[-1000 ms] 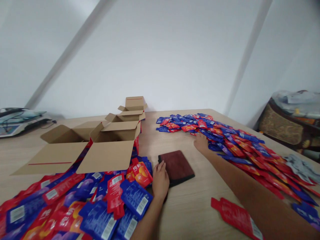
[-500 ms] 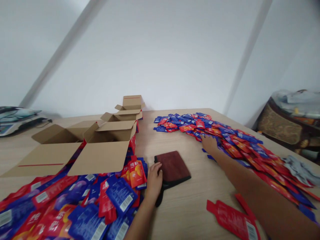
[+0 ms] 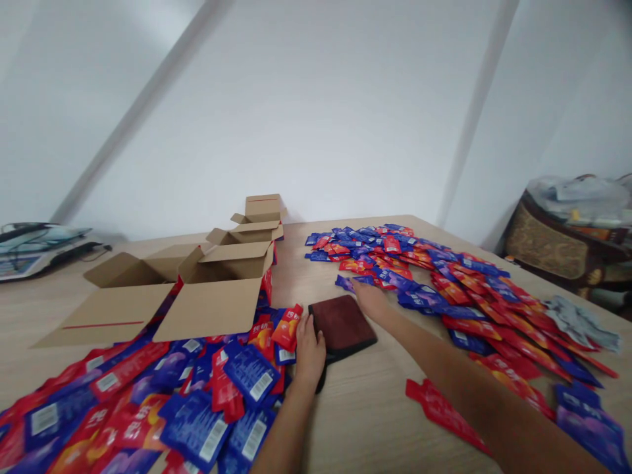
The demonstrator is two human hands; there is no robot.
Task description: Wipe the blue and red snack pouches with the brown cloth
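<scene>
My left hand (image 3: 310, 352) is at the right edge of a heap of flat red and blue pouches (image 3: 197, 424), its fingers bent. A red pouch with orange fruit printing (image 3: 287, 327) lies tilted against these fingers and appears gripped, though the contact is partly hidden. Just right of this hand, a dark reddish-brown pad with a black edge (image 3: 343, 324) lies on the table. Beyond the pad, my right hand (image 3: 371, 301) has its fingers closed over a blue-purple pouch (image 3: 344, 283). That pouch sticks out left of the fingertips, beside a long spread of pouches (image 3: 459, 280).
Open cardboard boxes (image 3: 210, 309) stand in a row on the left, flaps out. A loose red pouch (image 3: 442, 409) lies near my right forearm. Grey crumpled gloves or cloth (image 3: 577, 322) rest on the right pile. A patterned chair (image 3: 540, 240) stands beyond the table.
My right hand has moved left from the far pile, with blue pouches shifted left alongside it. The red pouch by my left hand has turned and shifted up and right. The view has moved slightly.
</scene>
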